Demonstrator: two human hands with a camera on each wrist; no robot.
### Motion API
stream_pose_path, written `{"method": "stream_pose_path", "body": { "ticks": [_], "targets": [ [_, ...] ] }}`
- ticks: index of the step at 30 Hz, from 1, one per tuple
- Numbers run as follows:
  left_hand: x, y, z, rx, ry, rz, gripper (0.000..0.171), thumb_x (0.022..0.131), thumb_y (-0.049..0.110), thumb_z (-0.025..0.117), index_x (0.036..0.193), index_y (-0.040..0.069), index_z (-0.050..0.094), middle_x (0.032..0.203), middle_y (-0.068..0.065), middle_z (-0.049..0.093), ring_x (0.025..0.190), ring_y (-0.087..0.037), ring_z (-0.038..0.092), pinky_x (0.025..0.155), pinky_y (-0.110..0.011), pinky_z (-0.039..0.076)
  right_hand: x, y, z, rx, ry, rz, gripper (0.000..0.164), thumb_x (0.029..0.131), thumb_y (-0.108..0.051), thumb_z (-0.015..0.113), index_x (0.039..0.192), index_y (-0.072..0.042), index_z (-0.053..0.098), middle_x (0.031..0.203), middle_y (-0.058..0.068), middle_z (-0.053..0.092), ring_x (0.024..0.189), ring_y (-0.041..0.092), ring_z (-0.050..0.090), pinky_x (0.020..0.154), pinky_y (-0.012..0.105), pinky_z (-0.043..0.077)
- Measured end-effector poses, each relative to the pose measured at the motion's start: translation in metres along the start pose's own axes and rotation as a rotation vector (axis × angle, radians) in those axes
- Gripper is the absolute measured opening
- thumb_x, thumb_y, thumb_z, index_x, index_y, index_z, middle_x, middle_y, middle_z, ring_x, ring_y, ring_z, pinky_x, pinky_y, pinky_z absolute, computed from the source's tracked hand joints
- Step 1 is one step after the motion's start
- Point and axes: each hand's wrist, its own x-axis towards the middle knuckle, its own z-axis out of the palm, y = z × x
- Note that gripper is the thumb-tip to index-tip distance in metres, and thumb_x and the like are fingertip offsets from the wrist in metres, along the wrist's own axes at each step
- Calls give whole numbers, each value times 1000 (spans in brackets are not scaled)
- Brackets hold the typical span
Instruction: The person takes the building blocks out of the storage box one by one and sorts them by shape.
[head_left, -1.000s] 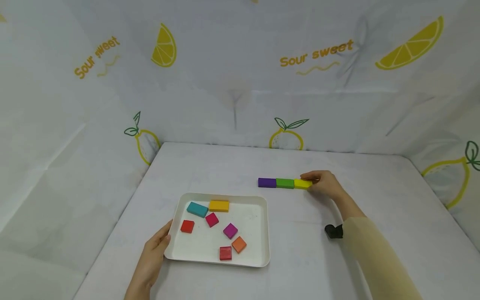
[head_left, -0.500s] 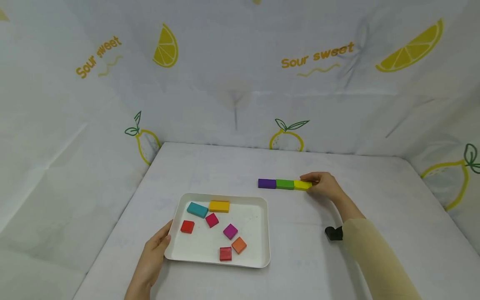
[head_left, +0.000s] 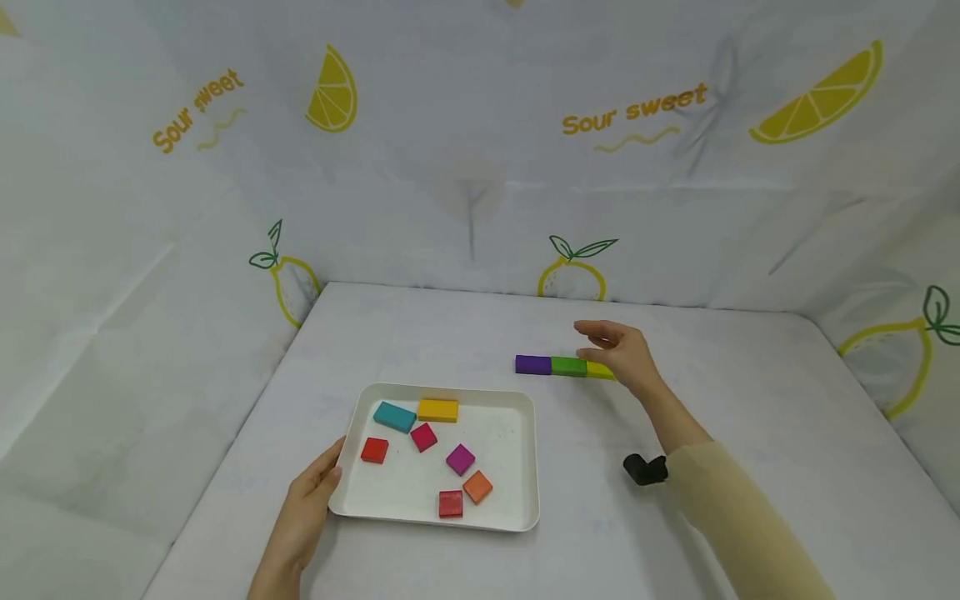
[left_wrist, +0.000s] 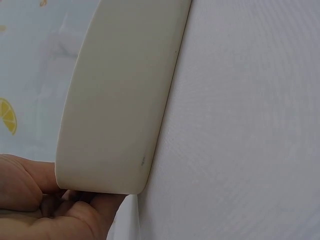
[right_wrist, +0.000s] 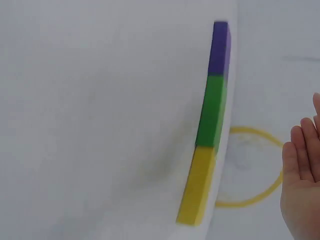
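Observation:
My left hand [head_left: 303, 504] holds the left side of a white rectangular tray [head_left: 521, 467]; in the left wrist view its fingers [left_wrist: 107, 205] meet the end of the tray's wall, and the fingertips are partly hidden. My right hand [head_left: 622, 354] is raised just above the right end of a row of blocks, fingers apart from the thumb and holding nothing. Purple [right_wrist: 218, 50], green [right_wrist: 210, 112] and yellow [right_wrist: 194, 187] blocks lie end to end in that row. In the head view my hand partly covers the yellow block.
Inside the tray lie teal [head_left: 394, 417] and amber [head_left: 438, 410] oblong blocks and several smaller square ones in red [head_left: 375, 450], magenta [head_left: 461, 459] and orange [head_left: 477, 487]. A black object [head_left: 645, 470] sits by the right sleeve. A lemon-print cloth hangs behind the table.
My right hand has let go of the yellow block, lifted and moved slightly left above it. The row of blocks stays in place. My left hand and the tray have not moved.

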Motion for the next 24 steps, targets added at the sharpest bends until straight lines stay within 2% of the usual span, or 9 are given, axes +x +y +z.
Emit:
{"method": "stream_pose_path", "body": {
  "ticks": [5, 12, 17, 24],
  "targets": [
    [0, 0, 1, 11, 9, -5, 50, 107, 8, 31, 157, 5, 24, 166, -14, 20, 155, -32, 15, 121, -46, 23, -7, -33, 43, 44, -100, -72, 45, 86, -10, 76, 128, -2, 64, 135, 21, 62, 131, 37, 56, 110, 44, 48],
    [0, 0, 0, -4, 0, -1, 50, 107, 8, 30, 157, 5, 23, 166, -12, 19, 155, -31, 14, 122, -46, 22, -23, -66, 98, 43, -268, -94, 43, 87, -9, 74, 128, -2, 64, 133, 21, 63, 126, 39, 58, 109, 42, 50],
    [1, -1, 1, -9, 2, -5, 50, 108, 9, 30, 157, 5, 23, 166, -13, 18, 155, -32, 13, 123, -47, 22, -26, -76, 127, 52, -301, -42, 40, 87, -11, 73, 126, -4, 66, 130, 20, 66, 124, 36, 61, 106, 38, 52],
    [0, 0, 1, -3, 6, -2, 50, 107, 9, 31, 157, 5, 24, 166, -13, 20, 155, -31, 15, 122, -46, 23, -31, -84, 154, 31, -307, 12, 36, 88, -10, 72, 123, -5, 68, 126, 14, 69, 118, 29, 64, 105, 38, 53]
  ]
}}
